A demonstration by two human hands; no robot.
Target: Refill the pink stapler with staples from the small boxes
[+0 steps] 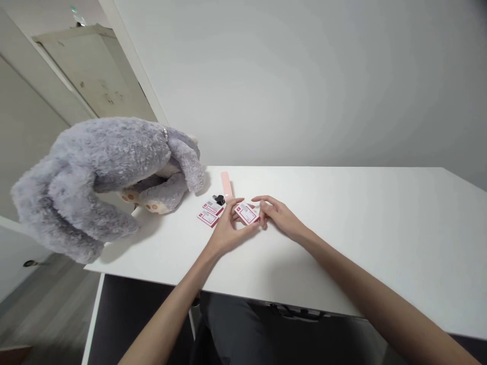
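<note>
A small white card with a red border [246, 213] is held just above the white table [342, 228] between both my hands. My left hand [227, 230] pinches its near left edge with thumb and fingers. My right hand [277, 214] grips its right edge, fingers curled around it. Two similar red-bordered cards [210, 212] lie flat on the table just left of my left hand. A small black object [218, 199] sits behind them.
A large grey plush toy [110, 172] lies on the table's left end, overhanging the edge. A pale pink flat stick [227, 185] lies beside it, near the black object. A white wall stands behind the table; a door and floor are at left.
</note>
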